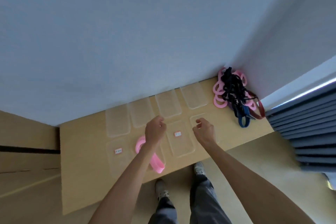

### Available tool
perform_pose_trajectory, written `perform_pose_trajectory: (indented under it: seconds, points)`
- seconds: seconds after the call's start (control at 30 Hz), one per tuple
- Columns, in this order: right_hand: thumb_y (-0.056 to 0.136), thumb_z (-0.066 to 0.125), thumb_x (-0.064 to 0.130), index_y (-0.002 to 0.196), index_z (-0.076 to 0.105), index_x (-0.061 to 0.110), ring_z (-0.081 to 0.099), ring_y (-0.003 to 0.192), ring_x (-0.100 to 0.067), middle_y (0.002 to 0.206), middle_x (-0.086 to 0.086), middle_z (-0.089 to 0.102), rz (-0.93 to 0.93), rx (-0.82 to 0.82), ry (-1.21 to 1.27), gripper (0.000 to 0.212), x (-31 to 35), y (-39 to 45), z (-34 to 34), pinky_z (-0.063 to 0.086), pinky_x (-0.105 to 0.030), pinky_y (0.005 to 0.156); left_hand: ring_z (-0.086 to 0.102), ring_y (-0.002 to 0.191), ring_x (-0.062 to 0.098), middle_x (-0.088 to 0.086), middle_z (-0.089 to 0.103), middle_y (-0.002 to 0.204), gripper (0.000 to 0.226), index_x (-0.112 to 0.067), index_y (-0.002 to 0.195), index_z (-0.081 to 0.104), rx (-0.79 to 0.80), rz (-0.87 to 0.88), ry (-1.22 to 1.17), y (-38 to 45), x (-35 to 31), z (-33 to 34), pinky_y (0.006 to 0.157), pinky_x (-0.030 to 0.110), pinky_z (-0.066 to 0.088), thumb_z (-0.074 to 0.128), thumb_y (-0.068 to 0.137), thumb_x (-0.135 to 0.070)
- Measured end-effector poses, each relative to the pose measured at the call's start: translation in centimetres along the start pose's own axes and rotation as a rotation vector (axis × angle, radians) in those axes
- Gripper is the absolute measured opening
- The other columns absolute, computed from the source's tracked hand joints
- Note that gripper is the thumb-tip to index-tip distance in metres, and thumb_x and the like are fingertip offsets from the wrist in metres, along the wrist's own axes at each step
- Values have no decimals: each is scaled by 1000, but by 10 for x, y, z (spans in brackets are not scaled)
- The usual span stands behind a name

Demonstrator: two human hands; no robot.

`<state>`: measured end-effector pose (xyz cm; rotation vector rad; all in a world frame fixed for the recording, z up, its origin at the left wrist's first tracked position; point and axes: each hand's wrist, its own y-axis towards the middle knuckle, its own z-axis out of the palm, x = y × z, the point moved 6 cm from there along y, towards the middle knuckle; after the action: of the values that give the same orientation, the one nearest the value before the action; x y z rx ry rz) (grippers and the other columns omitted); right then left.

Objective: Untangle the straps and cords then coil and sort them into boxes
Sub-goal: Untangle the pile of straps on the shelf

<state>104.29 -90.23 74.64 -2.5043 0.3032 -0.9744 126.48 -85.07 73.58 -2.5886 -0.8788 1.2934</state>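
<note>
Left hand (pixel 156 129): held above the middle of the bench (pixel 227 136), fingers loosely curled, nothing gripped.
Right hand (pixel 203 129): held just beside the left, fingers loosely curled, nothing gripped.
Tangle of straps and cords (pixel 234 94): pink loops, black cords, blue and dark red straps, heaped at the far right corner.
Pink strap (pixel 156 163): laid across a clear box (pixel 118 156) near the front edge, partly hidden under the left forearm.
Other clear boxes (pixel 168 103): set in a row along the far edge.
</note>
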Motion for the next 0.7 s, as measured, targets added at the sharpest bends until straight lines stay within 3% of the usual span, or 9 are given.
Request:
perform_pose_trajectory:
  seconds: [0.2, 0.43, 0.57, 0.7]
  points:
    - [90, 58, 9, 123, 61, 9, 58, 93, -25, 103, -7, 63, 6, -88, 73, 34, -12, 68, -92, 47, -33, 79, 65, 107, 25, 8, 73, 112, 30, -8, 112, 71, 105, 111, 44, 33, -109, 71, 89, 29, 48, 52, 89, -7]
    - [88, 57, 4, 112, 67, 8, 63, 93, -30, 100, -11, 71, -50, -126, 76, 26, -22, 164, -176, 50, -36, 76, 64, 102, 20, 2, 71, 107, 27, -11, 108, 70, 182, 62, 33, 81, -200, 161, 82, 24, 46, 50, 90, -9]
    - [86, 52, 2, 117, 65, 11, 57, 89, -22, 107, -8, 68, -73, -91, -3, 34, -29, 209, -213, 49, -33, 71, 57, 83, 14, 1, 67, 93, 18, -9, 95, 67, 208, 110, 43, 99, -245, 200, 63, 13, 37, 49, 93, -8]
    - [84, 52, 3, 126, 59, 15, 60, 95, -27, 113, -7, 65, -37, -3, -133, 44, -55, 246, -220, 50, -33, 71, 54, 66, 6, -7, 57, 75, 20, -12, 99, 66, 229, 87, 19, 111, -271, 227, 62, 24, 45, 48, 94, -4]
